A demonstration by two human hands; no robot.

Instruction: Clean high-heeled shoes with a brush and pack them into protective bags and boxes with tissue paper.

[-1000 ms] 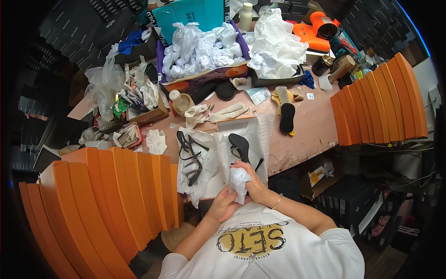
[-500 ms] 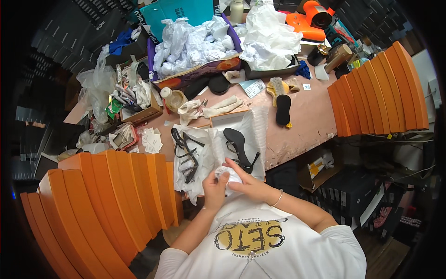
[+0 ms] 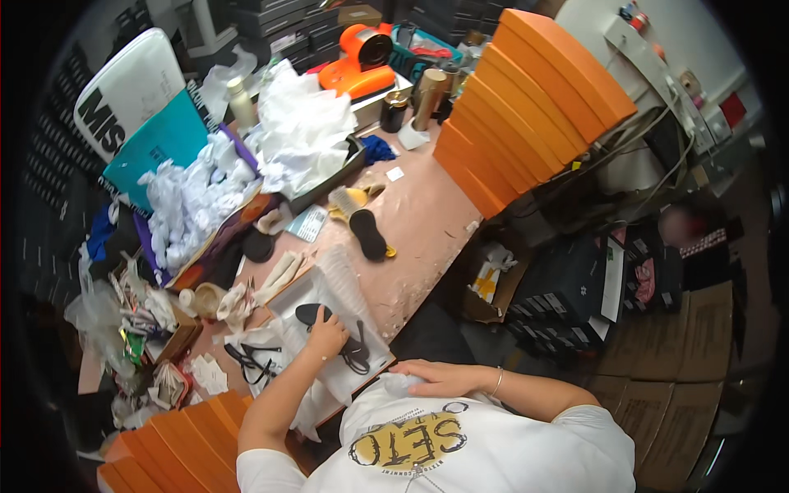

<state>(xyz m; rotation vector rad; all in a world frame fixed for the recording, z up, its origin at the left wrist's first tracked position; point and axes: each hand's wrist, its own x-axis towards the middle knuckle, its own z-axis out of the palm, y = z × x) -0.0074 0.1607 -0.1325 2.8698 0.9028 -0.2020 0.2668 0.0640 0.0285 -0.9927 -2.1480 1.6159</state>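
Observation:
My left hand [image 3: 330,335] reaches into an open shoebox [image 3: 389,361] and is closed on a black strappy sandal [image 3: 358,355], whose dark sole end shows beyond my fingers. The sandal lies on white lining paper inside the box. Left of it, partly behind my left forearm, rests the other black sandal [image 3: 251,361] on white tissue. My right hand [image 3: 440,380] is by the near right corner of the box, close to my shirt. Its fingers lie over a wad of crumpled white paper [image 3: 405,383], which is partly hidden beneath them.
Orange boxes are stacked at the right of the table [image 3: 427,246] and at the lower left [image 3: 185,440]. A black-topped brush [image 3: 367,236] lies beyond the shoebox. Farther back stand a purple box of crumpled paper [image 3: 201,193] and an orange heat-gun-like device [image 3: 359,64].
My hands have parted. The left has moved from the paper wad onto the right-hand sandal; the right has drawn toward my shirt with the wad. The view has swung to the right.

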